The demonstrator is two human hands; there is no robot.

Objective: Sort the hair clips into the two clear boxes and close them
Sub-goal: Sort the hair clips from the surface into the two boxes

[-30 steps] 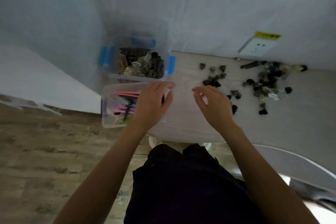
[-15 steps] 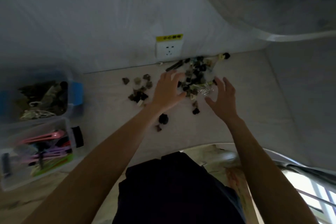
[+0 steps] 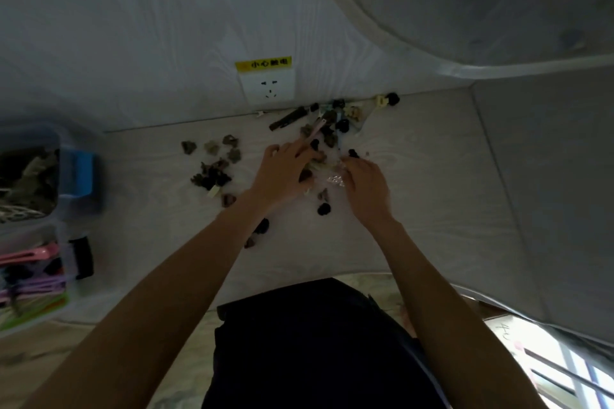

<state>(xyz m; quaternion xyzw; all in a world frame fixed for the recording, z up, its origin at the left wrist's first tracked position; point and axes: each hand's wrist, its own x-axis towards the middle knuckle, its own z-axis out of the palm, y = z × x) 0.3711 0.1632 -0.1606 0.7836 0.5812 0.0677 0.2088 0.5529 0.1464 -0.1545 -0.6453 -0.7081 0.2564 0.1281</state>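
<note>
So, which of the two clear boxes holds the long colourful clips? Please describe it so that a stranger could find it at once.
Start at the white wall socket with the yellow label and go to the far left edge of the table, where two clear boxes stand. Take the nearer box, in front of the box with the blue latch. It alone has a black latch and long pink, purple and green clips inside.

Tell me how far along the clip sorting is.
Done: the box with blue latches already holds dark claw clips, and the nearer box holds long pink and purple clips. In hand: the left hand and right hand are both down in the main pile of clips; what either grips is unclear. Left: that pile, the smaller cluster, and shutting both open boxes.
</note>
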